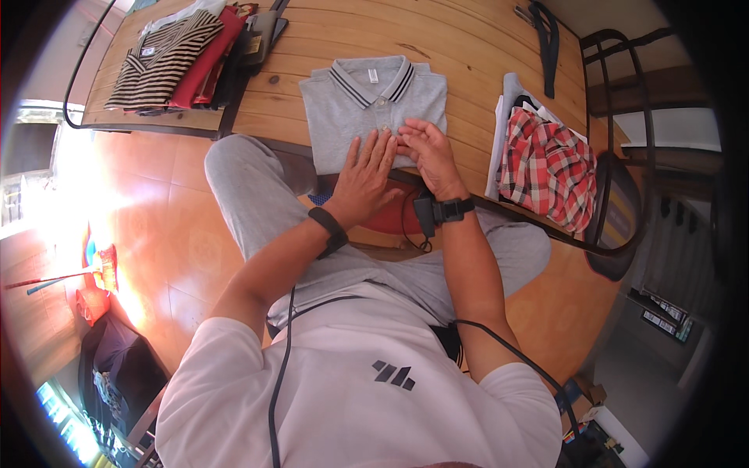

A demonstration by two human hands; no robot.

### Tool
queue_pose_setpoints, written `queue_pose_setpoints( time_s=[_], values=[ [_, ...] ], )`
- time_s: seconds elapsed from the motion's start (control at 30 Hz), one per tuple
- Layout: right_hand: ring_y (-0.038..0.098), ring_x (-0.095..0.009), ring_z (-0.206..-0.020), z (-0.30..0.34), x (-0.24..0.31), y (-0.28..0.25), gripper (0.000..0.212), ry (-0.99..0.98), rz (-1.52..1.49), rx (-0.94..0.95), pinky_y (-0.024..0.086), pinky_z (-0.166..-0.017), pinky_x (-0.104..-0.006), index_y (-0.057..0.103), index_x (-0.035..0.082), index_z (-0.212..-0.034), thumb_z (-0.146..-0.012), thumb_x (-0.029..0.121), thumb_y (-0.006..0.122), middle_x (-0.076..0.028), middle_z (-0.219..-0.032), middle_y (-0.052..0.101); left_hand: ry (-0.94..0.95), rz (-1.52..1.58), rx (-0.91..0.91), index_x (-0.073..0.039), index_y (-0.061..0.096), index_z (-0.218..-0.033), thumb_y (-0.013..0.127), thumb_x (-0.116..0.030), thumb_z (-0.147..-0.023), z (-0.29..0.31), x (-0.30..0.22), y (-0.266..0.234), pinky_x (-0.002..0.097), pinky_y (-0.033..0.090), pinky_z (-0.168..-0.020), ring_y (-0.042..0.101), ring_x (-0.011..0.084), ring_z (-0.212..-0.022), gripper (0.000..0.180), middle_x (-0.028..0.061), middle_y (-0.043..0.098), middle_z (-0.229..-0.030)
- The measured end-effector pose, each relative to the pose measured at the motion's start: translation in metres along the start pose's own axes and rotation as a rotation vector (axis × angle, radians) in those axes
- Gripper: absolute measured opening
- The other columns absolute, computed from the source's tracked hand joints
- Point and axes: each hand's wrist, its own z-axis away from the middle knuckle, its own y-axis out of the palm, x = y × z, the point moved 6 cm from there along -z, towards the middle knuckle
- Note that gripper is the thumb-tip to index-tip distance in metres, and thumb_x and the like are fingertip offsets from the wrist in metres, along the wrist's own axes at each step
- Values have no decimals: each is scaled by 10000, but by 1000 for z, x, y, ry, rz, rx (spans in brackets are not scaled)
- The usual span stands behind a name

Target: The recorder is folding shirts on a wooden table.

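Note:
A grey polo shirt [343, 125] with dark stripes along its collar lies folded on the wooden table, collar pointing away from me. My left hand [363, 173] rests on the shirt's near half with its fingers stretched out. Beside it, my right hand [434, 160] is over the shirt's lower right part, turned partly on its side, with the fingers slightly bent and nothing visible in them. The fingertips of both hands come close together below the button placket and hide part of the cloth.
Folded clothes, with a striped shirt [160, 66] on top, are stacked at the table's far left. A red checked shirt [546, 168] tops a pile on the right. Behind it lies a dark strap [546, 47]. A black metal frame [649, 117] stands at the right edge.

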Motion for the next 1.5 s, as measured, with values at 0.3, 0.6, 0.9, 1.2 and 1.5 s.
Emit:
queue_pose_setpoints(
  time_s=[0.3, 0.6, 0.9, 1.2, 1.5],
  values=[
    [648, -228, -1027, -1, 1, 1, 374, -5, 26, -7, 578, -899, -335, 489, -80, -1287, -943, 10, 606, -173, -1173, 587, -4, -100, 7, 66, 254, -1530, 784, -441, -736, -3, -2, -1, 552, 173, -1206, 264, 374, -1488, 1081, 227, 294, -1586],
    [646, -220, -1026, -1, 0, 0, 355, -16, 42, -12, 578, -900, -327, 496, -75, -1276, -947, 12, 600, -162, -1158, 597, 3, -136, -19, 79, 250, -1528, 736, -263, -741, -2, -1, 8, 575, 170, -1198, 268, 386, -1485, 986, 240, 293, -1584],
    [660, -216, -996, -1, -2, -3, 344, -28, 25, -29, 585, -879, -320, 512, -78, -1259, -942, 10, 614, -162, -1136, 614, 21, -179, 12, 89, 256, -1522, 710, -248, -759, -2, -3, 8, 574, 175, -1196, 269, 385, -1485, 950, 246, 295, -1580],
    [629, -215, -1092, 4, 4, 3, 428, -58, 78, 32, 546, -941, -310, 523, -72, -1263, -862, -73, 672, -163, -1168, 620, 11, -99, 22, 94, 267, -1509, 729, -256, -757, -6, -2, -5, 573, 180, -1194, 278, 390, -1477, 949, 254, 302, -1570],
    [624, -193, -1113, 6, -1, 6, 438, -39, 110, 31, 546, -928, -301, 539, -55, -1252, -836, -108, 665, -131, -1150, 633, -19, 212, 50, -16, 236, -1545, 771, -270, -753, -4, 12, -7, 503, 141, -1220, 223, 340, -1501, 989, 169, 270, -1600]
  ],
)
